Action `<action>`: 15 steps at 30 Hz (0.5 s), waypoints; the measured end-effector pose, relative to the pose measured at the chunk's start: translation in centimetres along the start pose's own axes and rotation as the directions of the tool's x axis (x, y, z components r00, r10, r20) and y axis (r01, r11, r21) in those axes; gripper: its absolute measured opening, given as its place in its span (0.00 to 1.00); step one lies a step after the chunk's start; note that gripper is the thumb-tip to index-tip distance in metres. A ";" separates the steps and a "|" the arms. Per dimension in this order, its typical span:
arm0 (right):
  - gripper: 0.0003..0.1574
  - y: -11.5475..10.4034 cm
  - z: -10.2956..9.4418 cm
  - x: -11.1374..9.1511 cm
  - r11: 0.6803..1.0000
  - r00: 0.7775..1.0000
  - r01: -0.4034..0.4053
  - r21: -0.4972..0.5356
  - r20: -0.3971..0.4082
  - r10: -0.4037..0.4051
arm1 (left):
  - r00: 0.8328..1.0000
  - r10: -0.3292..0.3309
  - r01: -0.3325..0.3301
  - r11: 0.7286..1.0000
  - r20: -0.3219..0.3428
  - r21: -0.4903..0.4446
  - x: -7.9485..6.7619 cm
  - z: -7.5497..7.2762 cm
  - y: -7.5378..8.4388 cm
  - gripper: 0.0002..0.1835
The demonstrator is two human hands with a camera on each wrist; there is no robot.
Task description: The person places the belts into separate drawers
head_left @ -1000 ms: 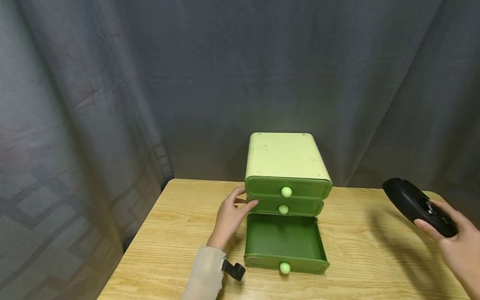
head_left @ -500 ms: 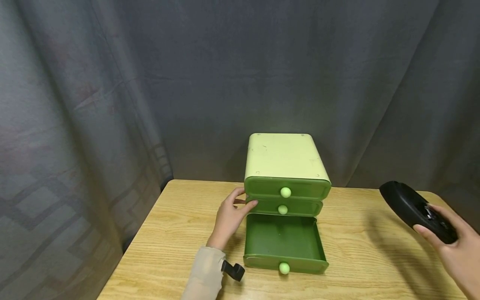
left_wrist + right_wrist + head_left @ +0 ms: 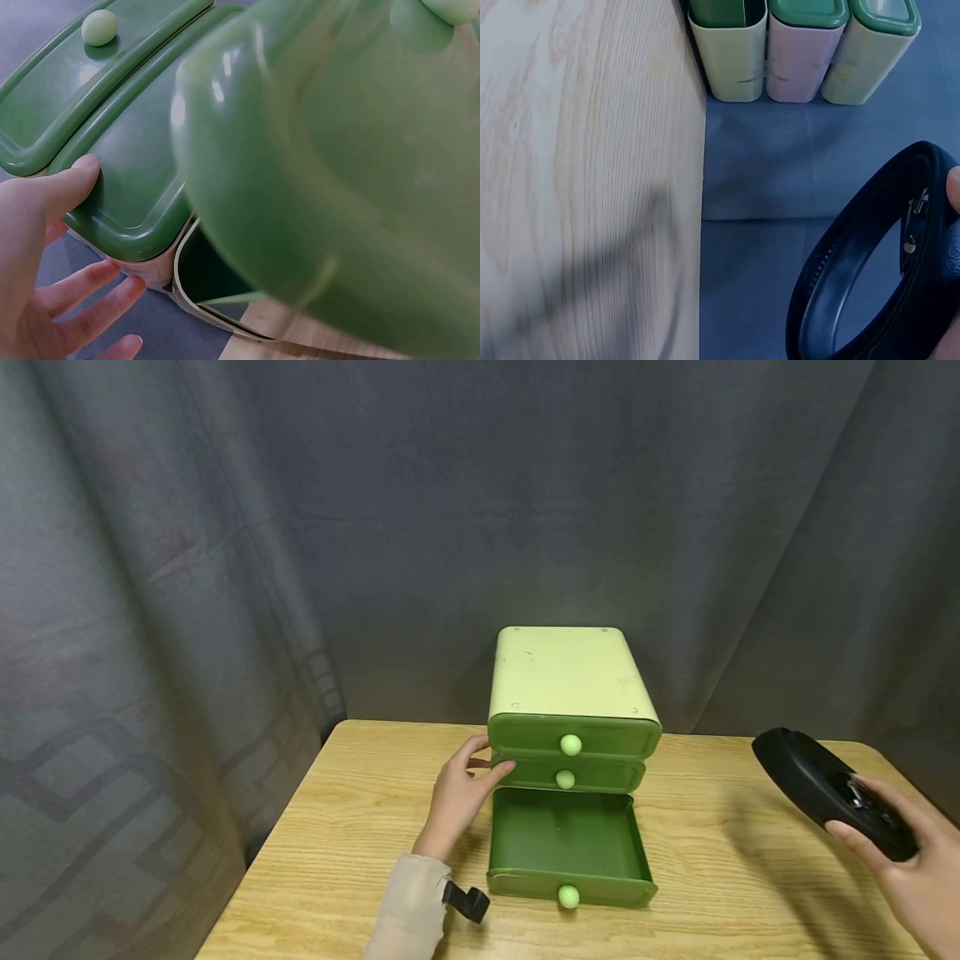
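Note:
A small three-tier drawer cabinet [image 3: 564,668] stands on the table, its top pale yellow and its drawer fronts green. The bottom drawer [image 3: 566,835] is pulled out and looks bare inside. My left hand [image 3: 457,793] grips the cabinet's left side at the middle tier. Its thumb lies on the middle drawer front [image 3: 142,165] and the index finger goes behind the edge; the other fingers spread loosely below. Off to the right, my right hand [image 3: 918,852] holds up a coiled black belt [image 3: 810,772]. Metal fittings show inside the belt loop [image 3: 810,300] in the right wrist view.
The wooden table [image 3: 360,827] extends around the cabinet on both sides. Grey curtains [image 3: 465,527] hang behind and at the left. A black wrist mount [image 3: 467,900] sticks out from my left sleeve near the pulled-out drawer.
My right hand and the belt have shifted slightly down and left in the head view. My left hand keeps its grip and the drawers have stayed put.

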State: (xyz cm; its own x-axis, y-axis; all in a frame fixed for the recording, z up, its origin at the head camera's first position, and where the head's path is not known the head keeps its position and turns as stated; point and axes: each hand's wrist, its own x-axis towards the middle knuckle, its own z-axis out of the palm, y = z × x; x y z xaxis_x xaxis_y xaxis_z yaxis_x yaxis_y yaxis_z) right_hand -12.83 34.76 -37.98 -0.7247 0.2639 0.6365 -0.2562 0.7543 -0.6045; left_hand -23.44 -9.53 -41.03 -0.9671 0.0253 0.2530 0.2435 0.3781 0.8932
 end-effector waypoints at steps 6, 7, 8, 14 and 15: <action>0.37 -0.7 0.3 -0.4 1.000 1.000 0.001 0.028 -0.027 0.000 | 1.000 0.000 0.000 1.000 0.000 0.007 0.0 0.0 -0.1 0.27; 0.37 -0.8 0.3 -0.5 1.000 1.000 0.006 0.026 -0.028 -0.005 | 1.000 0.000 0.000 1.000 0.000 0.009 0.0 0.0 -0.1 0.27; 0.37 -1.0 0.3 -0.5 1.000 1.000 0.010 0.024 -0.027 -0.010 | 1.000 0.001 -0.001 1.000 0.001 0.011 0.0 0.0 -0.1 0.27; 0.38 -1.6 0.3 -0.9 1.000 1.000 0.022 0.005 -0.019 -0.022 | 1.000 0.003 -0.003 1.000 0.002 0.011 0.0 0.0 -0.1 0.27; 0.39 -1.7 0.4 -1.0 1.000 1.000 0.021 0.005 -0.019 -0.021 | 1.000 0.003 -0.003 1.000 0.002 0.010 0.1 0.0 -0.1 0.27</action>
State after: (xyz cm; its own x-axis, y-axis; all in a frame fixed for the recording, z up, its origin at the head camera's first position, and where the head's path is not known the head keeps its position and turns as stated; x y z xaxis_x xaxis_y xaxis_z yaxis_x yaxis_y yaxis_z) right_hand -11.94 33.01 -37.74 -0.7069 0.2599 0.6579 -0.2742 0.7566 -0.5935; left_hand -23.53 -9.60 -41.13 -0.9666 0.0286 0.2545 0.2454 0.3875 0.8886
